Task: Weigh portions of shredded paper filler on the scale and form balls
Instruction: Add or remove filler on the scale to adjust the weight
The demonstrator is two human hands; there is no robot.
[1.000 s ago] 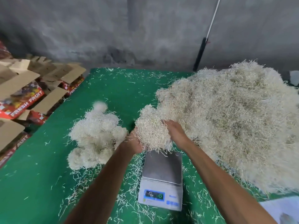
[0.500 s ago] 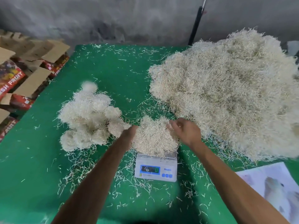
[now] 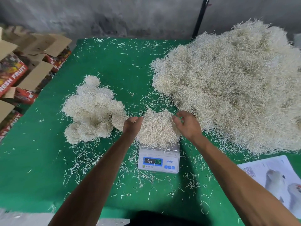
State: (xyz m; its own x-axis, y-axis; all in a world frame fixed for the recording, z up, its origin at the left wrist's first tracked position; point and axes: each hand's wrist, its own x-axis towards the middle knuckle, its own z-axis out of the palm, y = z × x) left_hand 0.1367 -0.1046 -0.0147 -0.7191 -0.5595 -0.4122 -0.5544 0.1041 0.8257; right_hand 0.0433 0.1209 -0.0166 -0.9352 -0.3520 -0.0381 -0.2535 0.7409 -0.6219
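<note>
Pale shredded portion (image 3: 157,128) heaped on scale (image 3: 158,162), overhanging pan. Left hand (image 3: 132,125) and right hand (image 3: 187,124) flanking it, fingers loosely spread, gripping nothing. Open boxes (image 3: 37,62) beside counter (image 3: 114,70), contents unclear.

Portion (image 3: 157,128) on scale (image 3: 158,162); balls (image 3: 92,110) left, heap (image 3: 236,88) right.

- Table cover (image 3: 48,152): plain bright green, flecked with pale shreds.
- Large filler heap (image 3: 236,88) at far right: straw-beige.
- Balls (image 3: 91,110) at left: paler cream.
- Scale (image 3: 158,160): white, blue display surround.
- Cartons (image 3: 14,74) at far left: brown flaps, red printed sides.
</note>
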